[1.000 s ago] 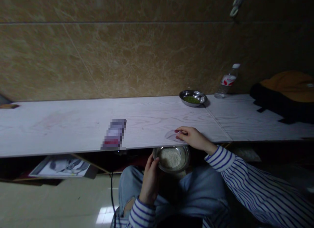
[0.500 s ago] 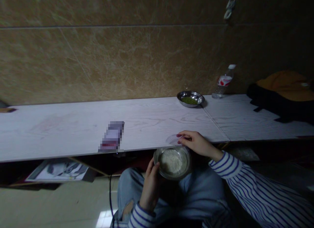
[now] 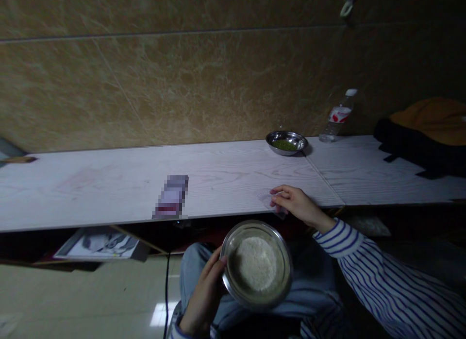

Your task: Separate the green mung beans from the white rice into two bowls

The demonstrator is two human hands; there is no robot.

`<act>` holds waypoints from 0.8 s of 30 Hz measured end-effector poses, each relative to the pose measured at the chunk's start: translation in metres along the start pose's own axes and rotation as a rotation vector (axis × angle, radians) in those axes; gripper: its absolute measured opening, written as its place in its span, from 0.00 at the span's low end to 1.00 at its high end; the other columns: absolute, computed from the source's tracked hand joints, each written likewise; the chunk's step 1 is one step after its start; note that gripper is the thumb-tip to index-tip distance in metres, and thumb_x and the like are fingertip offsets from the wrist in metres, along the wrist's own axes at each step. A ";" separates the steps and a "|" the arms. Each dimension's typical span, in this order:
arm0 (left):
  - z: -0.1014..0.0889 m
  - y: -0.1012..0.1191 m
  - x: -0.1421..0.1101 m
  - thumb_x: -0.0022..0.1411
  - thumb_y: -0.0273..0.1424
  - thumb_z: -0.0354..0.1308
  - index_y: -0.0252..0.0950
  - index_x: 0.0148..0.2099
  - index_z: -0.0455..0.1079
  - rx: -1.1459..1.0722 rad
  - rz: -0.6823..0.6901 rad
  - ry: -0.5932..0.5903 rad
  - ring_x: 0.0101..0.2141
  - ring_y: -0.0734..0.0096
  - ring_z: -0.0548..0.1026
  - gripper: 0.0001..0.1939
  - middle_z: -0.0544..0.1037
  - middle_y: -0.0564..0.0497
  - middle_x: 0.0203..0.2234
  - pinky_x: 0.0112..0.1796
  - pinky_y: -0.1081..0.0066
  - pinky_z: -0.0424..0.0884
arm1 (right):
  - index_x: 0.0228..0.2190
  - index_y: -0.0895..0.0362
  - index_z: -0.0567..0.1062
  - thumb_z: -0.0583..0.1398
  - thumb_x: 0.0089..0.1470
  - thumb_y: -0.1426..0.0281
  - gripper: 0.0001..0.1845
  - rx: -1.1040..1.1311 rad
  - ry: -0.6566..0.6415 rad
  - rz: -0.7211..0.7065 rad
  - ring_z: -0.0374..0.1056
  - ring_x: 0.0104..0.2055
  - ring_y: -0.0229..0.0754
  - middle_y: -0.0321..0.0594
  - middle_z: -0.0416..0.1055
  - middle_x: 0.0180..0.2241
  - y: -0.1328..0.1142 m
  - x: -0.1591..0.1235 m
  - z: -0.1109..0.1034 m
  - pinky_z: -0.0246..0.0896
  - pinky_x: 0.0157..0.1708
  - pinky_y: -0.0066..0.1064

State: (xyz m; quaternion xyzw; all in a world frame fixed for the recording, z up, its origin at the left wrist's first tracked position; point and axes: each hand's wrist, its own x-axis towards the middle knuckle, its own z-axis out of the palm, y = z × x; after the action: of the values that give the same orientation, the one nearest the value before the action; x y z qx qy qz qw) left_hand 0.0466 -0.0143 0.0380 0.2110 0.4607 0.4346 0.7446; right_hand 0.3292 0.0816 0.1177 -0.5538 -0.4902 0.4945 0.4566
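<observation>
My left hand [image 3: 204, 295] grips the left rim of a steel bowl [image 3: 257, 264] holding white rice, over my lap in front of the table edge. My right hand [image 3: 295, 203] rests at the front edge of the pale wooden table [image 3: 109, 188], its fingers pinched on a small clear plastic piece [image 3: 271, 202] that lies partly on the table. Striped sleeves cover both arms.
A second steel bowl [image 3: 287, 143] with green grains stands near the wall, a water bottle [image 3: 338, 116] to its right. A blurred small box [image 3: 171, 197] lies at the table's front. Dark and orange cloth [image 3: 422, 135] is heaped at the right. A printed sheet [image 3: 102, 244] lies under the table.
My left hand has brought the rice bowl down and nearer to me, away from the table edge. My right hand stays at the edge on the clear plastic piece.
</observation>
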 end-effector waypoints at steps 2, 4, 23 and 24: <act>-0.001 0.009 -0.007 0.57 0.41 0.69 0.43 0.55 0.80 -0.006 0.046 -0.028 0.61 0.52 0.72 0.23 0.80 0.48 0.57 0.57 0.62 0.70 | 0.32 0.56 0.74 0.72 0.40 0.58 0.21 0.105 0.033 0.051 0.68 0.22 0.37 0.36 0.77 0.23 -0.003 -0.004 0.001 0.56 0.21 0.27; 0.003 0.021 -0.011 0.57 0.42 0.69 0.43 0.55 0.80 -0.020 0.078 -0.017 0.61 0.53 0.72 0.24 0.79 0.47 0.58 0.58 0.62 0.69 | 0.29 0.56 0.73 0.73 0.38 0.56 0.22 0.212 0.067 0.101 0.68 0.22 0.35 0.35 0.76 0.23 -0.007 -0.009 0.003 0.55 0.20 0.26; 0.064 0.081 0.035 0.51 0.45 0.73 0.37 0.50 0.78 0.041 0.254 0.025 0.57 0.51 0.75 0.27 0.83 0.42 0.49 0.57 0.62 0.70 | 0.23 0.57 0.79 0.75 0.31 0.54 0.22 0.390 0.196 0.097 0.65 0.27 0.37 0.36 0.74 0.25 -0.023 -0.011 0.023 0.57 0.19 0.26; 0.064 0.083 0.036 0.52 0.46 0.72 0.37 0.50 0.79 0.055 0.263 -0.003 0.57 0.51 0.75 0.27 0.83 0.42 0.49 0.57 0.62 0.70 | 0.23 0.57 0.79 0.75 0.31 0.54 0.22 0.377 0.205 0.088 0.65 0.27 0.37 0.35 0.74 0.24 -0.025 -0.010 0.022 0.57 0.19 0.26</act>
State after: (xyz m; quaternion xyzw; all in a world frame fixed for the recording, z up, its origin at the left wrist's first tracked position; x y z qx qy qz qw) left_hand 0.0720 0.0657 0.1102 0.2905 0.4398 0.5152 0.6759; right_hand 0.3043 0.0751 0.1413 -0.5270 -0.3153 0.5379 0.5775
